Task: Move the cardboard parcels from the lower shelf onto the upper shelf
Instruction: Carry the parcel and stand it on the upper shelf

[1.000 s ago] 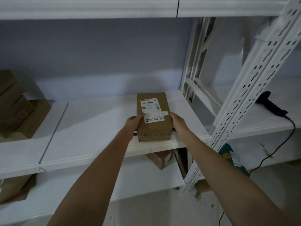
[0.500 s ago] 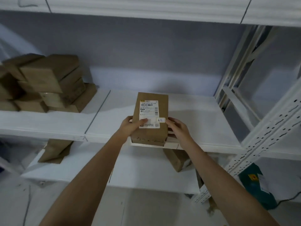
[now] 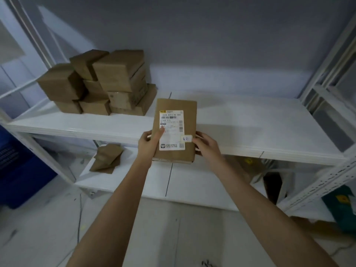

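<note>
White upper shelf (image 3: 250, 120) lay under the parcel (image 3: 174, 132) I clasped between left hand (image 3: 149, 145) and right hand (image 3: 207, 145); overhanging the front edge, it could tip off once released.

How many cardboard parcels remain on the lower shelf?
1 plainly visible: a brown parcel at the lower shelf's left end. Dim shapes under the upper shelf's right side may be more.

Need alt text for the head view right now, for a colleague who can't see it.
Both hands, left hand and right hand, hold a labelled cardboard parcel at the upper shelf front edge. Stacked parcels sit left; another parcel lies on the lower shelf.
</note>
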Motion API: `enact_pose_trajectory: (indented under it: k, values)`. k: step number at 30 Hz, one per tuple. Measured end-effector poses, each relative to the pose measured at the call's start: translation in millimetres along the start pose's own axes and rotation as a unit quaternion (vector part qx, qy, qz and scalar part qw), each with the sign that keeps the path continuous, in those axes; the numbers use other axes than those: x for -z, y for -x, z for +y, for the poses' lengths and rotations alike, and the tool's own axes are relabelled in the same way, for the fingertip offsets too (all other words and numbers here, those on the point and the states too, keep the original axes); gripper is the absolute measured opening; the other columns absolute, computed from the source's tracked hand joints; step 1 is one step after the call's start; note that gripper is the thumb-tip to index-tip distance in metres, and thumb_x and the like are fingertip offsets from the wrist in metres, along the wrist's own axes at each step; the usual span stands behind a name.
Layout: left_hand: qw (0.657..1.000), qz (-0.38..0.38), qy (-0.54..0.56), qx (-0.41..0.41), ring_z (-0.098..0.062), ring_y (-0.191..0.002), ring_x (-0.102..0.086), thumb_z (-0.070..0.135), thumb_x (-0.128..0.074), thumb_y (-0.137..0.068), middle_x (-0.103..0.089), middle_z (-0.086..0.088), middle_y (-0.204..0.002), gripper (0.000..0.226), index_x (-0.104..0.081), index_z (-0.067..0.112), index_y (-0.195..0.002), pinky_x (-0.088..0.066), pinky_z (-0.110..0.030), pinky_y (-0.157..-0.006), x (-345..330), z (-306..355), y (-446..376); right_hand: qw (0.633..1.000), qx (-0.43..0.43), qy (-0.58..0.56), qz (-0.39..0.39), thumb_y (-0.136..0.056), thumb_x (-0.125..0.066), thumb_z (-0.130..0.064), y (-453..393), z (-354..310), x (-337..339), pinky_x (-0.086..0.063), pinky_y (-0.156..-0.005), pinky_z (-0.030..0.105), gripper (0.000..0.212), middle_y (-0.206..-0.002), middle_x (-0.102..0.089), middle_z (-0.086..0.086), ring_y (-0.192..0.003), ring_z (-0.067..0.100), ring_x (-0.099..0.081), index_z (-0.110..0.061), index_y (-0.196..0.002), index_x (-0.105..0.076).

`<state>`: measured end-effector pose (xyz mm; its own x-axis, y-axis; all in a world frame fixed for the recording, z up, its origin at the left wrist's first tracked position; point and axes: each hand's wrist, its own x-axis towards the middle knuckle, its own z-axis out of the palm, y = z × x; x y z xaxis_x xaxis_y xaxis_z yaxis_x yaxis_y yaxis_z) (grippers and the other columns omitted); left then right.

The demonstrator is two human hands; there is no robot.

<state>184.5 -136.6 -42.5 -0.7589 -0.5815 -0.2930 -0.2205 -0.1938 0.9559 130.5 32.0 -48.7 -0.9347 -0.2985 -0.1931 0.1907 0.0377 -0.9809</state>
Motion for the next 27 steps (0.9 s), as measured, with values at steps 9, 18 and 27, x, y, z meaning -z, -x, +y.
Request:
enact_pose_trajectory:
  k: [9, 18, 27]
  values:
    - [0.98, -0.003, -0.147, -0.136, -0.022, -0.094, -0.069, 0.055, -0.052, -0.086, -0.065, 0.005, -0.092, 0.038, -0.048, 0.022, -0.104, -0.057, -0.047, -0.084, 135.7, 42.5, 37.0, 0.992, 0.101, 0.064, 0.048, -0.094, -0.046, -0.017, 81.1, -35.0, -136.6, -0.049, -0.071, 0.012, 0.037, -0.108, -0.062, -0.007, -0.086, -0.002, -0.06, -0.014, -0.13, -0.054]
    - [0.942, 0.04, -0.138, -0.303, -0.011, -0.087, -0.067, 0.053, -0.048, -0.088, -0.064, 0.015, -0.093, 0.028, -0.046, 0.03, -0.103, -0.057, -0.035, -0.069, 199.1, 123.1, 70.3, 0.967, 0.24, 0.07, -0.044, -0.095, -0.047, -0.02, 119.5, -118.0, -181.4, -0.053, -0.076, 0.008, 0.029, -0.114, -0.062, -0.024, -0.104, -0.01, -0.061, -0.035, -0.119, -0.052]
    - [0.885, 0.014, -0.044, -0.463, 0.011, -0.079, -0.067, 0.039, -0.053, -0.09, -0.067, 0.03, -0.083, 0.008, -0.045, 0.04, -0.089, -0.052, -0.011, -0.056, 216.2, 246.3, 44.0, 0.904, 0.42, 0.05, -0.066, -0.08, -0.064, -0.035, 97.4, -236.6, -200.8, -0.052, -0.082, 0.011, 0.046, -0.123, -0.064, -0.021, -0.115, -0.004, -0.059, -0.032, -0.124, -0.051]
